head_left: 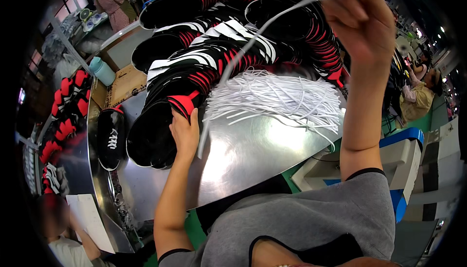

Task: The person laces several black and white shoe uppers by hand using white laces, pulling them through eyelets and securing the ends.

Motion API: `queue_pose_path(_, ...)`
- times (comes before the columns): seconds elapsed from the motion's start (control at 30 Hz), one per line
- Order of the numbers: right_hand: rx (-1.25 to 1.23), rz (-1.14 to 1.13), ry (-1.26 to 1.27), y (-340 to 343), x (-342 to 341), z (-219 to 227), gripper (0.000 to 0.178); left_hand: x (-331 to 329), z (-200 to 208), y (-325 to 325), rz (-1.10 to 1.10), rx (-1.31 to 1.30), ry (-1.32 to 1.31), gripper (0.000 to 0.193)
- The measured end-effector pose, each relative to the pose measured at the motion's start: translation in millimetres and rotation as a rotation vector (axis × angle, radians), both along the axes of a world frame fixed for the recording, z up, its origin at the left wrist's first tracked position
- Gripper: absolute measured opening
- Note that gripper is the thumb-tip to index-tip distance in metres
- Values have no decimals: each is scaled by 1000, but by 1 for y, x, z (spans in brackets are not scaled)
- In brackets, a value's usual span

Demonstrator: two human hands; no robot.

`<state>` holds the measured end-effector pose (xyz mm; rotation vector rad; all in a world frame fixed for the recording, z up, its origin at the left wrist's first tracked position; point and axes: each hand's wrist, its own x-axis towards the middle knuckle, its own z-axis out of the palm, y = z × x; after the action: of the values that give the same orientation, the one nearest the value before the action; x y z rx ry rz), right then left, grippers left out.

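Along the near side of the metal bench (pixel 214 182), the edge slants up to the right in front of the person's grey top (pixel 311 213); between it and the pile of white laces (pixel 277 96) lies a shiny stretch with room to move. Stacked shoe uppers (pixel 209 55) crowd the far side, and a single laced upper (pixel 111 140) lies near the left edge. The left hand (pixel 185 133) has its fingers pinching a red flap (pixel 182 104) at the nearest stacked upper (pixel 153 138). Raised high at the right, the right hand (pixel 360 18) is blurred, its fingers curled and pinching one white lace (pixel 231 66) — this sweeps down leftward past the pile, its lower end just right of the left hand — whether touching the bench, I cannot tell
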<state>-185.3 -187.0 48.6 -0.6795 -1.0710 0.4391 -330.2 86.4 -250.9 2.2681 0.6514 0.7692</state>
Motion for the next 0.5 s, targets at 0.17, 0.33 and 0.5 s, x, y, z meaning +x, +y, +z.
queue_pose_path(0.17,-207,-122,21,-39,-38,-26,21,18,8,0,49,124,185,84)
queue_pose_path(0.33,-463,-135,428,-68,-71,-162,6,15,-26,19,-18,60,140,95)
queue_pose_path(0.5,-520,69,669,-57,-115,-226,15,-14,22,-2,71,178,296,91)
